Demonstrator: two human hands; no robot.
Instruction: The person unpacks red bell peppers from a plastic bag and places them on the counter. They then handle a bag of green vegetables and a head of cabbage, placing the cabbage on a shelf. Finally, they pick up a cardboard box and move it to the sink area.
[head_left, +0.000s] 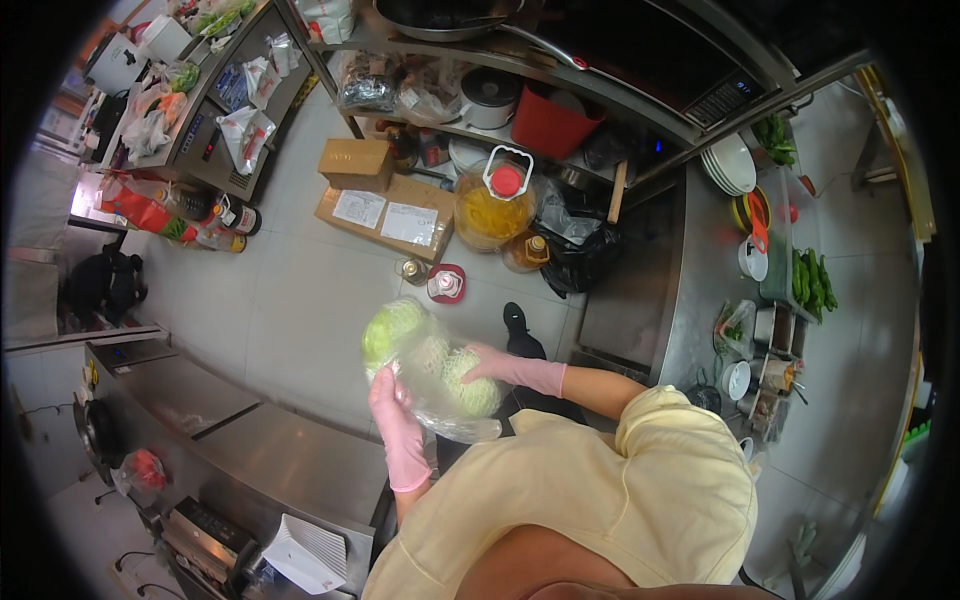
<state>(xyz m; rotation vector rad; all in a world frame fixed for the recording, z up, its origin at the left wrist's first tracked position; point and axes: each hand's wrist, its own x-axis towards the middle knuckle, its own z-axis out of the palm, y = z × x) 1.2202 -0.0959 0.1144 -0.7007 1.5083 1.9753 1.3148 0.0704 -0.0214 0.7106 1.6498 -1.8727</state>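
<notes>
My left hand, in a pink rubber glove, grips the gathered edge of a clear plastic bag. The bag holds several pale green round vegetables, seemingly cabbages, in white foam netting. One green cabbage lies at the bag's far left end, above my left hand. My right hand, gloved in pink too, rests with bent fingers on a netted cabbage at the bag's right side. The bag hangs in front of my body over the tiled floor; its underside is hidden.
Ahead on the floor stand cardboard boxes, a large oil jug, small bottles and a black bag. A steel counter runs on the left. Another, at right, bears bowls and a tub of green peppers.
</notes>
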